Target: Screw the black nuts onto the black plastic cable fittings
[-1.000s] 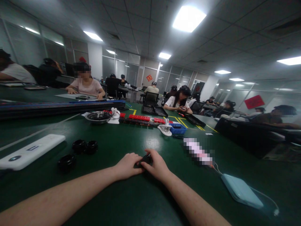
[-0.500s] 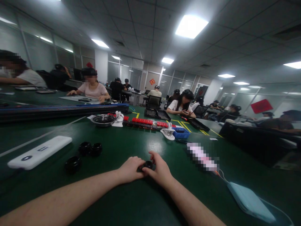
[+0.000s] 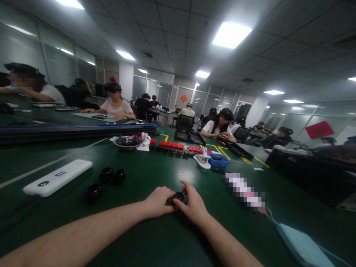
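Between my two hands, low over the green table (image 3: 144, 244), is a small glossy black ring-shaped piece (image 3: 178, 195) with an opening on top. My right hand (image 3: 195, 205) grips it with the thumb at the near side and the index finger raised beyond it. From the left, my left hand (image 3: 158, 202) is closed against the same piece; its fingertips are partly hidden. Three similar black rings stand to the left: one ring (image 3: 93, 193) nearer me, another ring (image 3: 106, 174) and a third ring (image 3: 119, 176) side by side behind it.
A white power strip (image 3: 59, 178) lies at left. Farther back are a round metal dish (image 3: 126, 145), red parts (image 3: 178, 145), a white clip (image 3: 202, 160) and a blue bin (image 3: 219, 160). At right lie a phone-like item (image 3: 244, 191) and a pale blue power bank (image 3: 304, 244). People sit beyond.
The whole scene has shifted slightly to the right in view as the head turned. My hands keep the same hold on the black ring-shaped piece.
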Motion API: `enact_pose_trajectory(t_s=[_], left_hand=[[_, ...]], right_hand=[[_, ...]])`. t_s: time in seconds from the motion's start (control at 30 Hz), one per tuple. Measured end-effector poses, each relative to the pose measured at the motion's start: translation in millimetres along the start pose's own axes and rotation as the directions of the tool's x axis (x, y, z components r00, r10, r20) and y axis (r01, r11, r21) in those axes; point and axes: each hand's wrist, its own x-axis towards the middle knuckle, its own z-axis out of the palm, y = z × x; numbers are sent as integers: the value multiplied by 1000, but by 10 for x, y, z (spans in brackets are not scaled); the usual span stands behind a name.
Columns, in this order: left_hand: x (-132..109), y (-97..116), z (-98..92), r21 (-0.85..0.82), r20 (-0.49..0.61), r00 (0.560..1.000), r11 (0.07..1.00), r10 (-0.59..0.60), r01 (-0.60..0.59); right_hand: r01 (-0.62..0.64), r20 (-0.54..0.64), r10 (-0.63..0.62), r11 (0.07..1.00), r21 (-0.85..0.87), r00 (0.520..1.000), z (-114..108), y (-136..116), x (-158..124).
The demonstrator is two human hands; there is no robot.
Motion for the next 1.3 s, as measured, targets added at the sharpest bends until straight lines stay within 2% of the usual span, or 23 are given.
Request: enact_pose_trajectory(t_s=[0.2,0.43,0.63,0.87,1.13,1.3], left_hand=[[4,-4,-1,25,-10,1000,1000,-16,16],[3,-24,26,30,-5,1000,1000,-8,8],[-5,-5,-2,26,0,1000,1000,-9,9],[2,-7,-11,21,11,1000,1000,-1,1],[11,-5,-7,23,12,1000,1000,-13,13],[2,1,-23,14,21,1000,1000,-4,4]], right_hand=[[87,61,-90,995,45,994,-19,-34,-10],[51,8,-52,997,59,999,1,6,12],[120,45,-125,987,106,991,-39,-29,-6],[91,-14,-90,995,46,996,8,32,22],[196,12,-197,979,59,980,-28,-49,-22],[120,-65,-119,993,10,991,-2,-23,5]])
